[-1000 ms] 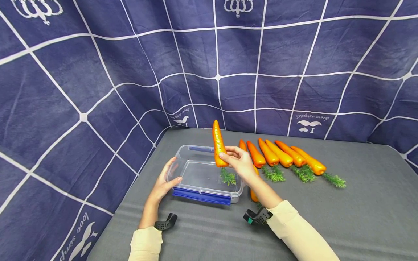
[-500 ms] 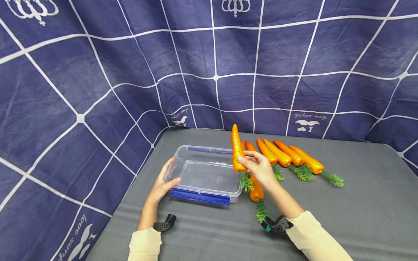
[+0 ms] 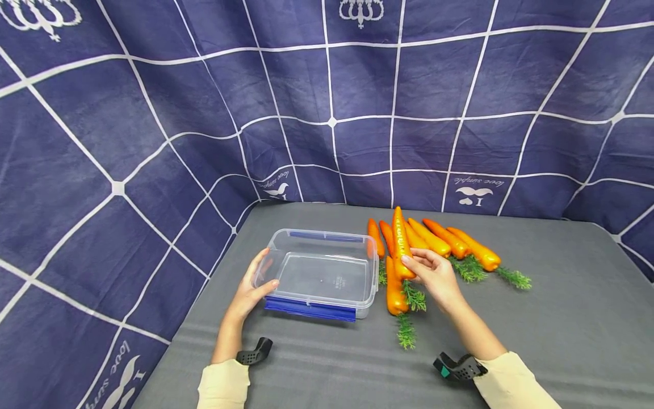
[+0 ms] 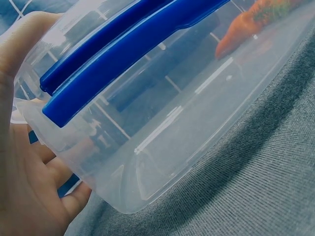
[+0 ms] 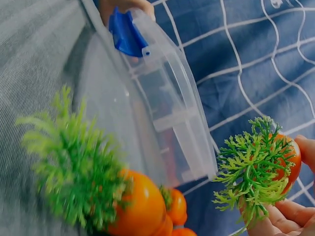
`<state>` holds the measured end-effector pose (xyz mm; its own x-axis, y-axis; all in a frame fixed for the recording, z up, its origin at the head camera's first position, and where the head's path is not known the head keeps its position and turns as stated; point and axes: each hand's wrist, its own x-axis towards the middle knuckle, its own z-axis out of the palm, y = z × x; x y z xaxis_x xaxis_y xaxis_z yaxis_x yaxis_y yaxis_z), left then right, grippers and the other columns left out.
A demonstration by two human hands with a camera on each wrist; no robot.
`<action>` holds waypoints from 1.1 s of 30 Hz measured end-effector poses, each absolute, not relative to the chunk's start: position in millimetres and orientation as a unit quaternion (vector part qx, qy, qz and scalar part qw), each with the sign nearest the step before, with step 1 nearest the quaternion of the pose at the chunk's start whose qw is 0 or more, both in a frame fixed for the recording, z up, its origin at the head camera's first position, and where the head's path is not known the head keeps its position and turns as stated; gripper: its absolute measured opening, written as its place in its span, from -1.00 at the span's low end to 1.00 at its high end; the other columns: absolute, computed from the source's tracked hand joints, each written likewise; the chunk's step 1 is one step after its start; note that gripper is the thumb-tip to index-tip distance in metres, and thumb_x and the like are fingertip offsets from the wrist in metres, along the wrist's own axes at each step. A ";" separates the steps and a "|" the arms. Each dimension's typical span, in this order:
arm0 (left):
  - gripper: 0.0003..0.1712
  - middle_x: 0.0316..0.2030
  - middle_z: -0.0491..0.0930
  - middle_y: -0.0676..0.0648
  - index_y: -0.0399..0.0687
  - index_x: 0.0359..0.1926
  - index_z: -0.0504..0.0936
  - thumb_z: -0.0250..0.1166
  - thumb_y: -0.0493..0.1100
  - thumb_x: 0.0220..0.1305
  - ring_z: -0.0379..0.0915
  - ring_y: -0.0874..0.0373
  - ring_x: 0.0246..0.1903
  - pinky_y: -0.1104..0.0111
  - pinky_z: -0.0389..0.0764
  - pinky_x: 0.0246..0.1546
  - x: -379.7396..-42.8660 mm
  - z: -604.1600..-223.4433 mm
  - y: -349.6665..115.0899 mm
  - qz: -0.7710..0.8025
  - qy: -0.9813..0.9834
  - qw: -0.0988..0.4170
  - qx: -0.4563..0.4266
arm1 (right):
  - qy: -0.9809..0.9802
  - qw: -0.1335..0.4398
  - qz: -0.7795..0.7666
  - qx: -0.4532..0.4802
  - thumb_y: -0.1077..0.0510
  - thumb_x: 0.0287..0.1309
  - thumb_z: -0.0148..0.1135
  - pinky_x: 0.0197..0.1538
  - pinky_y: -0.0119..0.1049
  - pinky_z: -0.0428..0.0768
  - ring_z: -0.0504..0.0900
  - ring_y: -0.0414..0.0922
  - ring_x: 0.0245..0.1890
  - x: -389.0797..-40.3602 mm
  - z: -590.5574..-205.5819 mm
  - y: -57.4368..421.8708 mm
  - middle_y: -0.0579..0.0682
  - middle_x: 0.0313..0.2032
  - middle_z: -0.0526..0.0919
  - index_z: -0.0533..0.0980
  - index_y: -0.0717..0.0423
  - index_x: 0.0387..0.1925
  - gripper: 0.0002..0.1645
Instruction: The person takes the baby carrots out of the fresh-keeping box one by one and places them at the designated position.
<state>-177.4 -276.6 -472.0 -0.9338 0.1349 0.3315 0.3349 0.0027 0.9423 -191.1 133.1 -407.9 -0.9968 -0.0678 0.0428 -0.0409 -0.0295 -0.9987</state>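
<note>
A clear plastic box point(image 3: 319, 276) with blue clips point(image 3: 310, 309) sits on the grey table, with nothing inside it. My left hand point(image 3: 255, 287) grips its near left corner, thumb on the rim; the left wrist view shows that hand point(image 4: 24, 162) curled round the box wall point(image 4: 162, 123). My right hand point(image 3: 434, 275) pinches an orange toy carrot point(image 3: 401, 245) near its leafy end, tip pointing away, just right of the box. Its green top point(image 5: 251, 167) fills the right wrist view. Another carrot point(image 3: 393, 289) lies on the table beside the box.
Several more carrots point(image 3: 449, 241) with green tops lie in a row at the back right of the grey table point(image 3: 562, 318). Blue cloth with white lines point(image 3: 327, 85) walls in the left and back. Bare grey table surface lies in front and to the right.
My right hand has carried the carrot from above the box to the right and lower, out over the carrots beside it. The left hand has stayed on the box.
</note>
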 end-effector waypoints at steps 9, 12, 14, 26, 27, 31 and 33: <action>-0.06 0.48 -0.19 -0.35 -0.34 0.47 -0.05 0.20 -0.54 0.12 -0.20 -0.44 0.39 0.27 0.36 0.21 -178.5 -471.1 -276.0 -0.686 -0.706 0.068 -0.162 | 0.735 0.009 -0.678 -0.002 0.11 0.28 0.26 -0.28 -0.36 0.65 0.64 -0.30 -0.36 -188.6 -425.2 164.4 -0.17 -0.27 0.64 0.36 0.46 0.20 -0.38; -0.06 0.48 -0.20 -0.35 -0.34 0.47 -0.05 0.19 -0.55 0.13 -0.20 -0.44 0.39 0.30 0.38 0.20 -178.7 -471.2 -276.3 -0.685 -0.707 0.068 -0.161 | 0.749 0.013 -0.663 0.010 0.07 0.27 0.27 -0.29 -0.35 0.65 0.64 -0.30 -0.38 -186.5 -431.9 173.3 -0.16 -0.25 0.64 0.36 0.43 0.22 -0.36; -0.07 0.48 -0.21 -0.35 -0.35 0.47 -0.06 0.18 -0.55 0.13 -0.21 -0.45 0.39 0.34 0.40 0.17 -178.4 -471.2 -276.5 -0.686 -0.706 0.067 -0.162 | 0.756 0.015 -0.654 0.016 0.06 0.26 0.28 -0.29 -0.35 0.65 0.64 -0.30 -0.37 -185.6 -436.0 177.9 -0.13 -0.23 0.64 0.37 0.42 0.22 -0.35; -0.09 0.48 -0.19 -0.35 -0.34 0.47 -0.05 0.17 -0.56 0.14 -0.21 -0.46 0.38 0.32 0.43 0.15 -177.3 -471.5 -277.8 -0.684 -0.708 0.068 -0.164 | 0.787 0.045 -0.614 0.028 0.04 0.21 0.33 -0.29 -0.35 0.64 0.62 -0.31 -0.37 -185.0 -454.3 190.5 -0.03 -0.22 0.67 0.40 0.41 0.21 -0.31; -0.09 0.48 -0.19 -0.35 -0.34 0.47 -0.04 0.17 -0.57 0.14 -0.22 -0.47 0.38 0.33 0.43 0.14 -177.0 -471.5 -278.2 -0.684 -0.708 0.070 -0.165 | 0.791 0.049 -0.610 0.025 0.03 0.21 0.33 -0.29 -0.35 0.64 0.62 -0.31 -0.37 -185.3 -455.8 190.3 -0.01 -0.20 0.67 0.39 0.41 0.22 -0.30; -0.09 0.48 -0.20 -0.36 -0.34 0.47 -0.04 0.16 -0.57 0.14 -0.23 -0.49 0.37 0.32 0.38 0.19 -177.1 -471.3 -278.2 -0.681 -0.708 0.072 -0.171 | 0.804 0.055 -0.591 0.021 0.01 0.20 0.34 -0.29 -0.34 0.64 0.62 -0.28 -0.35 -184.2 -460.3 188.9 0.12 -0.13 0.66 0.39 0.41 0.21 -0.29; -0.09 0.48 -0.20 -0.36 -0.35 0.47 -0.05 0.16 -0.57 0.15 -0.23 -0.49 0.37 0.31 0.35 0.22 -177.9 -471.1 -277.2 -0.680 -0.709 0.070 -0.175 | 0.818 0.048 -0.573 0.022 -0.01 0.19 0.35 -0.31 -0.35 0.63 0.62 -0.26 -0.36 -182.7 -462.1 188.6 0.16 -0.13 0.66 0.41 0.40 0.20 -0.29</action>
<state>-177.9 -277.2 -471.1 -0.9289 0.1525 0.3376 0.3437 0.0151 0.9389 -182.7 188.6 -462.1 -0.9945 -0.0191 -0.1032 0.0905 0.3431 -0.9349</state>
